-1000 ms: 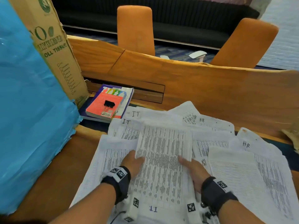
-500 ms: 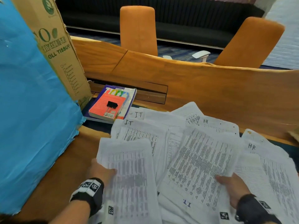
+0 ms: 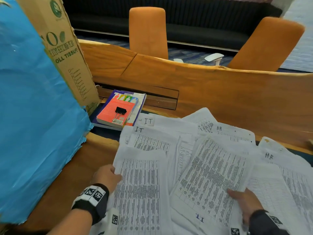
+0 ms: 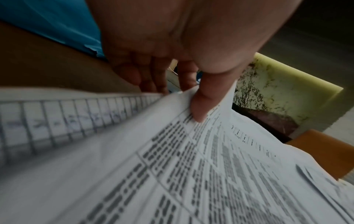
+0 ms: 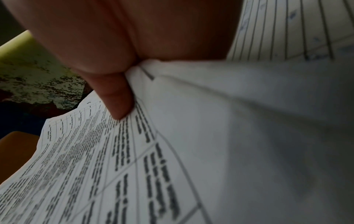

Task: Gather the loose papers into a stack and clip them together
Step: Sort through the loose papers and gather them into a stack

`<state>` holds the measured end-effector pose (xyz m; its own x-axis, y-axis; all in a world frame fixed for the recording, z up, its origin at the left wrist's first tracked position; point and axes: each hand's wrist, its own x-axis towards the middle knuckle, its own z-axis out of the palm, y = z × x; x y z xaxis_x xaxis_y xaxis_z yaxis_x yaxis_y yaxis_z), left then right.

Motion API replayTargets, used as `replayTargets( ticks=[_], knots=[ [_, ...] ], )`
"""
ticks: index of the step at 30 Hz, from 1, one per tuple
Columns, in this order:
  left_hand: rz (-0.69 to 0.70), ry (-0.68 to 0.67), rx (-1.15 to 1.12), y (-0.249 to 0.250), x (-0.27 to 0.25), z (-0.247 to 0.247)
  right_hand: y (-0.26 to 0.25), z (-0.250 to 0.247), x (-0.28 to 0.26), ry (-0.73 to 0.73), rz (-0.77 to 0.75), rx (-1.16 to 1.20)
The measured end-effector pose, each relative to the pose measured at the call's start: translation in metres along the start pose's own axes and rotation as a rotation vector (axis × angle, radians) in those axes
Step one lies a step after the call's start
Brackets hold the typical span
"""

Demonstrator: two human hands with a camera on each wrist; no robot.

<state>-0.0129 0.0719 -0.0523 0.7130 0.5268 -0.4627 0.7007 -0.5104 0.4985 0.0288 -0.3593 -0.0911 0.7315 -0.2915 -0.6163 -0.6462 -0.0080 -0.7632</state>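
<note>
A: Head view, surroundings?
B: A wooden table [image 3: 220,92] carries the work. At the left stands a blue sheet [image 3: 33,107] against a cardboard box [image 3: 67,53]. Behind the papers lies a red book [image 3: 116,111] on a second book, with a black binder clip [image 3: 120,110] resting on its cover, apart from both hands. Two orange chairs [image 3: 148,31] stand beyond the table.

A: Papers, same view?
B: Loose papers [image 3: 186,150] are fanned across the table, overlapping, printed with tables. Some are marked "IT", others "HR". They are not squared into a stack.

A: Hands, same view?
B: The left hand [image 3: 106,175] grips the left edge of one printed sheet [image 3: 140,192]. The right hand [image 3: 243,200] grips the lower right edge of a tilted printed sheet [image 3: 213,175], which overlaps the papers beneath.

A: Left wrist view?
B: The left hand [image 4: 172,45] has its thumb [image 4: 201,103] pressed on top of the sheet [image 4: 172,166], with fingers curled under the edge: a closed pinch on paper. The blue sheet [image 4: 57,22] shows behind. The print is blurred.

A: Right wrist view?
B: The right hand [image 5: 114,37] has its thumb [image 5: 116,98] pressed on the printed sheet [image 5: 114,166], closed on paper. The other fingers are hidden beneath. Another ruled sheet [image 5: 287,30] lies at the upper right.
</note>
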Motion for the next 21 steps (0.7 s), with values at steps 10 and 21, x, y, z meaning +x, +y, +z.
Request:
replayTargets(
  ticks=[10,21],
  knots=[
    [0.295,-0.116,0.005,0.072,0.020,0.011,-0.001,0.001,0.001,0.006,-0.037,-0.020],
    [0.087,0.012,0.140,0.075,0.065,0.037,0.012,0.000,0.013,0.037,-0.032,-0.049]
  ],
)
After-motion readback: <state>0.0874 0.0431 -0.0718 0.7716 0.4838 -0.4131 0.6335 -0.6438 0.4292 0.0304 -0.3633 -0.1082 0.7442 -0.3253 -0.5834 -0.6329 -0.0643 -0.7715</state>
